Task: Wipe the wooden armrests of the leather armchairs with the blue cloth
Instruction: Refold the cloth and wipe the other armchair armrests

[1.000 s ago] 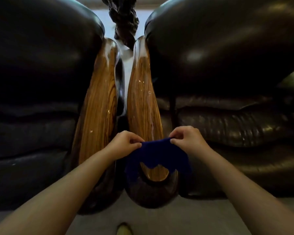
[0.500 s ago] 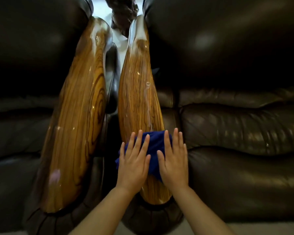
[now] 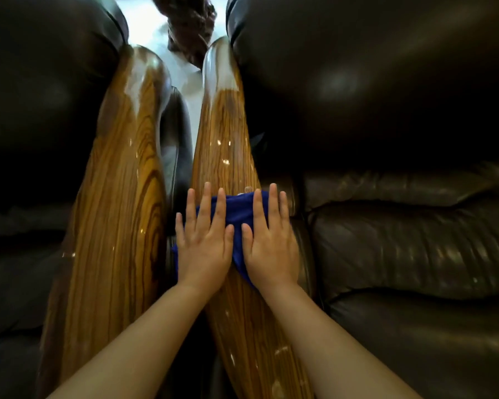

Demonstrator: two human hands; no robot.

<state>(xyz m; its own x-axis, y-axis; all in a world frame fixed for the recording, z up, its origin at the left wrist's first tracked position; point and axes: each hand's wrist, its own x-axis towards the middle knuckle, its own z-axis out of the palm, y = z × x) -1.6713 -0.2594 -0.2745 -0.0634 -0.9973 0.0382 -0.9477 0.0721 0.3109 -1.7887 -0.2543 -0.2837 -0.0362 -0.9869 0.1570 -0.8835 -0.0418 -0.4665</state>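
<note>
Two glossy wooden armrests run side by side away from me. The blue cloth [image 3: 236, 214] is draped across the middle of the right armrest [image 3: 225, 133]. My left hand [image 3: 203, 240] and my right hand [image 3: 270, 240] lie flat on the cloth, fingers spread, pressing it onto the wood. The cloth hangs over the armrest's left side. Nothing rests on the left armrest [image 3: 118, 197]. Most of the cloth is hidden under my palms.
Dark leather armchairs flank the armrests: the left armchair [image 3: 35, 125] and the right armchair [image 3: 401, 226] with its seat cushion. A narrow gap separates the armrests. A dark carved object [image 3: 189, 27] stands beyond them against a bright floor.
My hands went from pinching the cloth at the armrest's near end to lying flat on it, and have slid it farther up the right armrest. The view has moved closer.
</note>
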